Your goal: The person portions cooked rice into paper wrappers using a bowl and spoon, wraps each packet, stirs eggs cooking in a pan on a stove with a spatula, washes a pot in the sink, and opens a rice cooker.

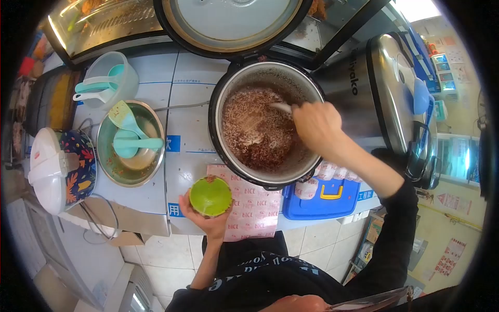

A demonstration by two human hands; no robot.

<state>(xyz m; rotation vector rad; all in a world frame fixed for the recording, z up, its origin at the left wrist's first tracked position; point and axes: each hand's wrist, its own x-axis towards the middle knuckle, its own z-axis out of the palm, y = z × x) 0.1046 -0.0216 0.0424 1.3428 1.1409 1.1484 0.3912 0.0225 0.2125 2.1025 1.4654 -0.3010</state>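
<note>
My left hand cups a small green bowl from below, its mouth facing up. Some reddish bits stick to the bowl's rim, and the inside looks bare. Over the large rice cooker, my right hand is closed around a pale handle. That handle slants down into reddish-brown cooked rice, so the utensil's far end is hidden. Beneath the green bowl's right side lies a stack of pink printed wrapping paper.
Left stand a steel bowl with turquoise paddles, a clear plastic tub and a patterned small cooker. The open cooker lid leans behind. Right are a blue case with wrapped packets on top and a big steel cooker.
</note>
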